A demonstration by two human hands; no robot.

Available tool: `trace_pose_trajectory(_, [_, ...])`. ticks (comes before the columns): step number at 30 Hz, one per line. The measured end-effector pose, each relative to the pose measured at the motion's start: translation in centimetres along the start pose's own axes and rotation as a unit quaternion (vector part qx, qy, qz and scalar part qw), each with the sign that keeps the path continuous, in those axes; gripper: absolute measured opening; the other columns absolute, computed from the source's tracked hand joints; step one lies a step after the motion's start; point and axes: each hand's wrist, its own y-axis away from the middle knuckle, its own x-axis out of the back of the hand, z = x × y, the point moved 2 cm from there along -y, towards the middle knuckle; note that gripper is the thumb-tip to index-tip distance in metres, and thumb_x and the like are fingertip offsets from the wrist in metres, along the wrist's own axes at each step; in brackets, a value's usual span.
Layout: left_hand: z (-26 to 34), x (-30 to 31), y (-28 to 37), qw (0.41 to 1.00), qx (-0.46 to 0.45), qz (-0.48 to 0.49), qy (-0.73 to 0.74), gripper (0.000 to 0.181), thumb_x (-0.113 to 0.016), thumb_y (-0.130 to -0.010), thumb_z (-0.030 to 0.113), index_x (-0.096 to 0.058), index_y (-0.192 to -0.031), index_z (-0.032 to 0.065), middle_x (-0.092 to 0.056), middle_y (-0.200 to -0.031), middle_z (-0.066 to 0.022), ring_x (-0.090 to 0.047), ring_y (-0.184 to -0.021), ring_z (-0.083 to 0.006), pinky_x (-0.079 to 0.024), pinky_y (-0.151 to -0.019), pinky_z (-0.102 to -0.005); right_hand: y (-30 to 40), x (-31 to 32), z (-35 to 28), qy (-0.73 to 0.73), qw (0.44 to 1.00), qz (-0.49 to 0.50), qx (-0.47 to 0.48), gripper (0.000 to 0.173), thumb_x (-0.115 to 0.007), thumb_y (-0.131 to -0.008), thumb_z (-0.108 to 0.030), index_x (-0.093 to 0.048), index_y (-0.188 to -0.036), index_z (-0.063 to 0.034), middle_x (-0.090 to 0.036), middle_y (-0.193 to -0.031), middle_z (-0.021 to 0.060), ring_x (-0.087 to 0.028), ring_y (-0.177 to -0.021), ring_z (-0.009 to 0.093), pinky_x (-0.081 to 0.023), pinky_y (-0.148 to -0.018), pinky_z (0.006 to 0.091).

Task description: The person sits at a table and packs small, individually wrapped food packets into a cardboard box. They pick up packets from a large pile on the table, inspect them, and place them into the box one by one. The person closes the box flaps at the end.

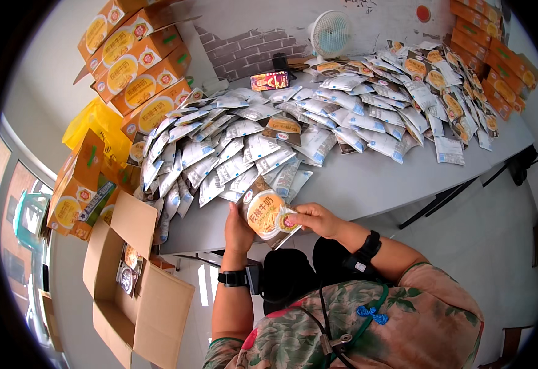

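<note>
Both my hands hold one brown-and-white printed food pouch (265,210) above my lap, close to the table's front edge. My left hand (240,230) grips its left side, thumb upright along the edge. My right hand (317,220) pinches its lower right side, over the white part. The printed front, with a yellow bowl picture, faces up towards me. Just beyond lies a large heap of similar pouches (250,147), mostly showing their white backs. An open cardboard box (165,306) stands at the lower left, with a few pouches (128,272) inside.
Orange printed cartons (123,69) are stacked at the left, and more (504,69) at the far right. A yellow plastic bag (96,122) sits by the left stack. At the back of the grey table (370,189) stand a fan (331,34) and a lit phone (269,81).
</note>
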Motion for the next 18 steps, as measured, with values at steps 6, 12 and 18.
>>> trace_pose_trajectory(6, [0.3,0.2,0.0,0.999,-0.006,0.022,-0.027,0.042,-0.033,-0.093,0.031,-0.045,-0.112,-0.0044,-0.054,-0.109,-0.0152,-0.056,-0.097,-0.0230,-0.044,-0.085,-0.0345,-0.3,-0.3,0.0,0.026,0.999,-0.033,-0.023,0.031,-0.052,-0.087,-0.031,-0.057,-0.091,-0.0011,-0.057,-0.074,0.0018,-0.054,-0.059,0.006,-0.041,-0.050,0.0194])
trace_pose_trajectory(12, [0.5,-0.2,0.3,0.998,-0.029,0.033,-0.055,0.043,-0.033,-0.093,0.032,-0.046,-0.110,-0.0048,-0.055,-0.106,-0.0152,-0.057,-0.093,-0.0226,-0.046,-0.082,-0.0332,-0.3,-1.4,-2.0,0.089,0.992,-0.040,-0.081,0.041,-0.055,-0.086,-0.031,-0.044,-0.109,0.0014,-0.058,-0.084,0.0065,-0.060,-0.060,0.011,-0.041,-0.046,0.0184])
trace_pose_trajectory(18, [0.4,-0.8,0.7,0.996,-0.046,-0.025,-0.077,0.039,-0.046,-0.089,0.026,-0.042,-0.115,-0.0023,-0.054,-0.107,-0.0135,-0.055,-0.098,-0.0220,-0.044,-0.086,-0.0339,-0.5,-0.7,-0.9,0.030,0.997,-0.036,-0.057,0.038,-0.055,-0.086,-0.028,-0.045,-0.107,0.0019,-0.057,-0.083,0.0055,-0.062,-0.063,0.012,-0.041,-0.046,0.0171])
